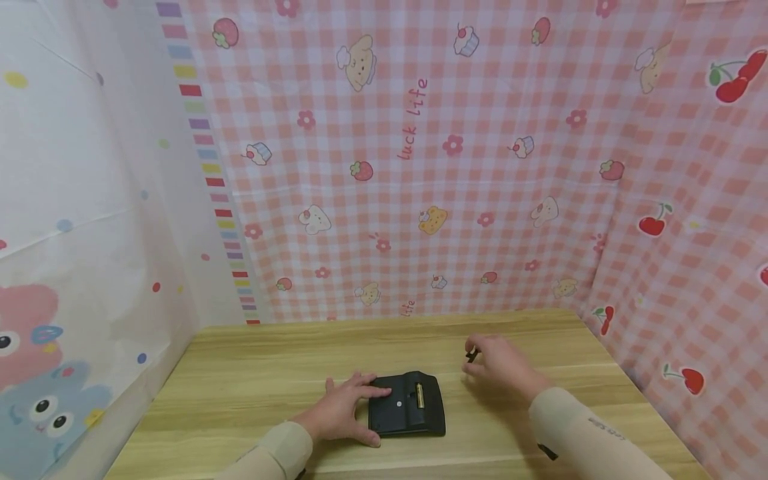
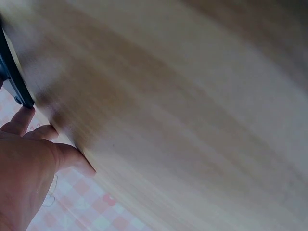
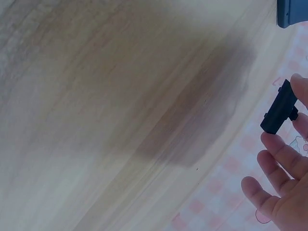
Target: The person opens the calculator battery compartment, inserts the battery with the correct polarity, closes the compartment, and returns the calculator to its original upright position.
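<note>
A flat black device (image 1: pixel 390 417), looking like a calculator turned face down, lies on the table. One gold-coloured battery (image 1: pixel 420 395) sits in its uncovered compartment. My left hand (image 1: pixel 345 408) rests at the device's left side with fingers spread, some touching its upper left part, the thumb by its lower left corner. To the right of the device, above the table, my right hand (image 1: pixel 501 363) pinches a small black battery cover (image 3: pixel 280 108) between thumb and fingers. In the right wrist view the cover's small clip shows, and the other fingers are loosely bent.
The wood-grain table (image 1: pixel 270 360) reaches back to a pink checked cloth (image 1: pixel 384 200) hanging behind it. A white patterned cloth (image 1: pixel 90 200) hangs along the left, and a cherry-print cloth (image 1: pixel 690 280) along the right.
</note>
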`<state>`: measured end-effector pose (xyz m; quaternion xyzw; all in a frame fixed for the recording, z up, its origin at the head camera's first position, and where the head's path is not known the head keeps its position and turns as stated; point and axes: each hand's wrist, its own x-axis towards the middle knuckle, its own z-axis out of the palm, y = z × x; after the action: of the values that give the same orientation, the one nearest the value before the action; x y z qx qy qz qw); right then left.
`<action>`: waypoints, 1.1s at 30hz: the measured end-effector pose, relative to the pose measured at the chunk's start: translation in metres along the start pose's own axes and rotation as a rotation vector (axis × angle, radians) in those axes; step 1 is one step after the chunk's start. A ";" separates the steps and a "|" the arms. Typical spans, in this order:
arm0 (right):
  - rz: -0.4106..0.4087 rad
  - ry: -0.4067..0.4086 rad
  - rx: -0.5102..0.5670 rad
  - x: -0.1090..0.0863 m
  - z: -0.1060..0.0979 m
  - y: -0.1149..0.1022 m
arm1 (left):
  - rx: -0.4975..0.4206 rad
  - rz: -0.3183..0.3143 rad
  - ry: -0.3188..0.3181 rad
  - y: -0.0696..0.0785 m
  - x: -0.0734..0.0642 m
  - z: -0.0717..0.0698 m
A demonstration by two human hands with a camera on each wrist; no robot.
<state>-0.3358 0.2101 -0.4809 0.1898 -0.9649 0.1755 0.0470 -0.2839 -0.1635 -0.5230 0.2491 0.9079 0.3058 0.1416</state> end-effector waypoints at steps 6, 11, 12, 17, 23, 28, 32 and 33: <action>-0.029 0.030 -0.001 -0.001 0.003 0.000 | 0.001 0.006 0.005 0.001 -0.001 0.001; -0.044 0.038 0.004 -0.004 0.001 -0.003 | 0.002 0.014 0.008 0.001 -0.001 0.001; -0.042 0.036 0.008 -0.004 0.000 -0.003 | 0.001 0.016 0.007 0.001 -0.001 0.001; -0.047 0.038 0.030 -0.005 0.002 -0.005 | 0.008 0.017 0.009 0.003 -0.001 0.000; -0.068 0.037 0.057 -0.006 0.005 -0.006 | 0.005 0.018 0.012 0.002 -0.002 0.000; -0.084 0.030 0.083 -0.008 0.006 -0.008 | 0.003 0.016 0.018 -0.001 0.000 0.002; -0.113 0.035 0.090 -0.010 0.006 -0.011 | -0.002 0.013 0.019 -0.003 0.001 0.003; -0.118 0.036 0.091 -0.010 0.005 -0.011 | -0.004 0.012 0.019 -0.004 0.001 0.004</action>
<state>-0.3223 0.2021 -0.4840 0.2452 -0.9420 0.2195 0.0660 -0.2847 -0.1636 -0.5281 0.2513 0.9072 0.3108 0.1314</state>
